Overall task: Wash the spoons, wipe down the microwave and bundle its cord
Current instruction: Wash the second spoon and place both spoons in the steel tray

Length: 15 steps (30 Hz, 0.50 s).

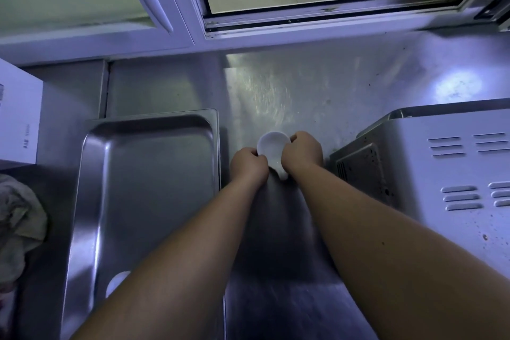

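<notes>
While your left hand point(249, 163) and right hand point(303, 150) both curl their fingers round the white ceramic soup spoon point(271, 143), its bowl shows just beyond your fingertips and its handle tip pokes out below them, above the bare steel counter point(303, 96). You appear to be on the spoon-washing step, rubbing it clean. Left of your fingers lies the rectangular stainless-steel basin point(146, 188), with a second white piece point(116, 283) at its near end. Right of them sits the silver vented microwave point(441, 168), its top speckled. Next, set this spoon down carefully, since ceramic may slip if it is wet.
</notes>
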Motion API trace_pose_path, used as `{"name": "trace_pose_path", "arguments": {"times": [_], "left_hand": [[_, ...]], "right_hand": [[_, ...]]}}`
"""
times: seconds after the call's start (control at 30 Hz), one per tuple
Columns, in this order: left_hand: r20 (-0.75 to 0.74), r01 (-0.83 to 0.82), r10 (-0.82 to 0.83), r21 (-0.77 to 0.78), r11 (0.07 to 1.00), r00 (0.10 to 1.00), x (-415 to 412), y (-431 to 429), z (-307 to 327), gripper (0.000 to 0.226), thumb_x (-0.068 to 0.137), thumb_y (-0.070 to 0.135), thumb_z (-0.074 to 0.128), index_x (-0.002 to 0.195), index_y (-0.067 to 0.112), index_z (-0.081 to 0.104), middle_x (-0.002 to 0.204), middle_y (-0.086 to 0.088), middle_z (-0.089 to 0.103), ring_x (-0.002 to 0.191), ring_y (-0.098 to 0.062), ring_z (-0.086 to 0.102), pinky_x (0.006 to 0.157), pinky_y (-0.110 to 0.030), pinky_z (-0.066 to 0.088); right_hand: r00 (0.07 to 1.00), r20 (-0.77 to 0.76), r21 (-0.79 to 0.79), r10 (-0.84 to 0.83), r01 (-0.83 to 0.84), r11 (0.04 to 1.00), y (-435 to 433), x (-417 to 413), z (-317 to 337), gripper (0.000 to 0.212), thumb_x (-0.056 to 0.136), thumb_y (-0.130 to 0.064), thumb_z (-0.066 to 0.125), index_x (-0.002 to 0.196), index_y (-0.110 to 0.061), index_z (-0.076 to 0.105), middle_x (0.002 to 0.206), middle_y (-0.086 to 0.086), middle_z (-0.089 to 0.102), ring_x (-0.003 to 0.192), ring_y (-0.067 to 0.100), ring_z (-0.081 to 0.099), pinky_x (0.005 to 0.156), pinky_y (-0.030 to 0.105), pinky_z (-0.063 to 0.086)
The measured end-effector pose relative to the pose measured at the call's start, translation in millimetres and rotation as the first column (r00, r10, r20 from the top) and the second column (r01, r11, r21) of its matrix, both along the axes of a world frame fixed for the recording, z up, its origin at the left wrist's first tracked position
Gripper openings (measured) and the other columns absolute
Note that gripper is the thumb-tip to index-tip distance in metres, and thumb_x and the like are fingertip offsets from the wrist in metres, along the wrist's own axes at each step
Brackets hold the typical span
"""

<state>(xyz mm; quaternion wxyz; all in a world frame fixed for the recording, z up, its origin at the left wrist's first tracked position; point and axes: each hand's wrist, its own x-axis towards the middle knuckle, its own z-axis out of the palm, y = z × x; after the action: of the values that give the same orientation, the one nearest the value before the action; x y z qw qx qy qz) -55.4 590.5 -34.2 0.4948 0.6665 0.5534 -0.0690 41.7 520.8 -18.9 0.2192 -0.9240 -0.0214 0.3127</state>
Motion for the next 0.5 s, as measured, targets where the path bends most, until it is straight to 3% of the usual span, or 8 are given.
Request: {"name": "trace_pose_path", "arguments": {"times": [0.2, 0.3, 0.4, 0.5], "left_hand": [[0.021, -0.012, 0.012, -0.012, 1.000, 1.000, -9, -4, 13, 0.022, 0.079, 0.011, 0.049, 0.077, 0.006, 0.071, 0.080, -0.018, 0.073, 0.061, -0.026, 0.054, 0.058, -0.030, 0.039], [0.032, -0.011, 0.011, 0.014, 1.000, 0.999, -12, -1, 28, 0.024, 0.078, 0.013, 0.049, 0.078, 0.008, 0.073, 0.077, -0.015, 0.075, 0.067, -0.033, 0.070, 0.056, -0.030, 0.043], [0.048, 0.000, -0.002, 0.048, 0.999, 0.999, -20, 3, 46, 0.023, 0.080, 0.017, 0.053, 0.080, 0.012, 0.075, 0.079, -0.009, 0.077, 0.082, -0.032, 0.075, 0.066, -0.032, 0.054], [0.093, -0.008, 0.001, 0.080, 0.997, 0.996, -36, 7, 63, 0.029, 0.069, 0.026, 0.051, 0.076, 0.017, 0.077, 0.073, -0.004, 0.077, 0.078, -0.028, 0.076, 0.077, -0.046, 0.064]], "right_hand": [[1.000, 0.005, -0.004, 0.000, 0.000, 1.000, -14, -8, 16, 0.023, 0.094, -0.006, 0.050, 0.113, -0.010, 0.064, 0.114, 0.011, 0.067, 0.095, 0.030, 0.062, 0.073, 0.033, 0.048], [1.000, 0.001, 0.006, 0.012, -0.012, 1.000, -14, -9, 32, 0.024, 0.092, -0.004, 0.051, 0.112, -0.009, 0.065, 0.112, 0.011, 0.067, 0.088, 0.028, 0.059, 0.070, 0.032, 0.045], [1.000, -0.002, 0.038, 0.027, -0.027, 0.999, -15, -13, 51, 0.021, 0.093, -0.005, 0.050, 0.107, -0.010, 0.064, 0.104, 0.009, 0.065, 0.081, 0.025, 0.060, 0.064, 0.031, 0.047], [0.997, 0.019, 0.116, 0.080, -0.081, 0.990, -19, -24, 69, 0.011, 0.087, -0.006, 0.049, 0.086, -0.010, 0.059, 0.084, 0.008, 0.060, 0.065, 0.023, 0.053, 0.051, 0.026, 0.037]]}}
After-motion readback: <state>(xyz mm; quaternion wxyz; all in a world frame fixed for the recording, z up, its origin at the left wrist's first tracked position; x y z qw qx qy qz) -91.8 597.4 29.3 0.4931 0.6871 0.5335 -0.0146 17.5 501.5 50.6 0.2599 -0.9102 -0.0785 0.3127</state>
